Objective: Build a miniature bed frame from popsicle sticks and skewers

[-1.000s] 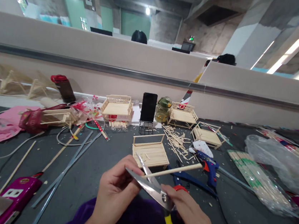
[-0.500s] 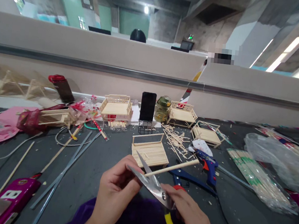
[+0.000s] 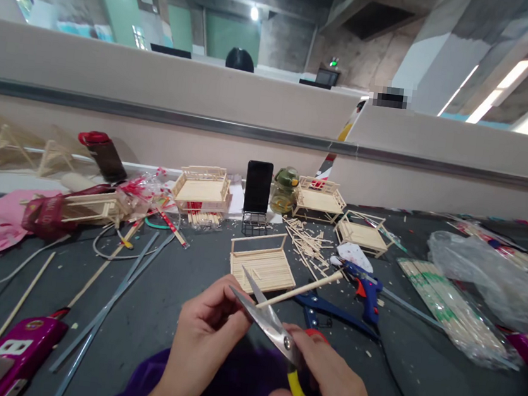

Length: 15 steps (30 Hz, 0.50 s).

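No label can be made out clearly: the maroon pouch (image 3: 42, 217) has faint pale lettering, the purple casing (image 3: 38, 341) a round emblem and the packet of wooden sticks (image 3: 449, 308) green print, all illegible. Two hands are at work over one pair of yellow-handled scissors (image 3: 268, 331) and one pale wooden stick (image 3: 304, 289). The left hand (image 3: 202, 340) has its grip pinched at the stick's near end, partly hidden by a blade; the right hand (image 3: 338, 384) has its grip closed round the scissors' handles. The two blades stand parted, the stick running between them and slanting up to the right in front of the body. Four small slatted wooden models stand on the dark worktop (image 3: 151, 303): one just beyond the hands (image 3: 262, 273), two along the back and one to the right. Also there are one black phone (image 3: 258, 185) on a wire stand, two bottles, one red-lidded (image 3: 108, 161) and one green-lidded (image 3: 284, 200), and one blue glue gun (image 3: 371, 296), near a scatter of cut sticks (image 3: 309, 244) too many to count.
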Tool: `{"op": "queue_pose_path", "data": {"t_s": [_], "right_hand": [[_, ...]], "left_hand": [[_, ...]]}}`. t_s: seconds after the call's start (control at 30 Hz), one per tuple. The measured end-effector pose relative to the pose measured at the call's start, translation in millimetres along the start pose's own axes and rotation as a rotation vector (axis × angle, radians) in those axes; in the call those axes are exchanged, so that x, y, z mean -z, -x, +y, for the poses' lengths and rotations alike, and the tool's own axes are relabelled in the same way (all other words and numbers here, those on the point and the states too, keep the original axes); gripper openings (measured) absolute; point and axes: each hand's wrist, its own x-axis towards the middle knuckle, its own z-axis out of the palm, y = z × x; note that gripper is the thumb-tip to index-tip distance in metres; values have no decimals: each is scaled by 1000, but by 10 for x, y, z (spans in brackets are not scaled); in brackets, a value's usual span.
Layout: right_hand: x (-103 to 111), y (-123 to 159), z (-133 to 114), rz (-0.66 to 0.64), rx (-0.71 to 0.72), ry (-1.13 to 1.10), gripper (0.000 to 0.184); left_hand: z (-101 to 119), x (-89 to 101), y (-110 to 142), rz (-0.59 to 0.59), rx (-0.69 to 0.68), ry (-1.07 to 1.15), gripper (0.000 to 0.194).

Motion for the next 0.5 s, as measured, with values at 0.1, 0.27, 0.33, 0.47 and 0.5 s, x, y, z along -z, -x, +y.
{"op": "queue_pose_path", "data": {"t_s": [0.1,0.27,0.33,0.47,0.5], "right_hand": [[-25,72,9,-61,-58,-31,54],[-45,248,25,-150,-158,-52,46],[-47,276,31,-196,-197,-61,43],[-66,267,87,-234,-235,-92,31],[-74,266,113,-233,-242,-99,28]], "left_hand": [[-36,-21,-5,-41,118,-20,15],[-114,-68,-6,-108,301,-33,23],[-138,-85,-7,-129,331,-24,24],[-179,-125,-14,-132,337,-44,24],[-189,-139,-16,-136,332,-62,24]]}}
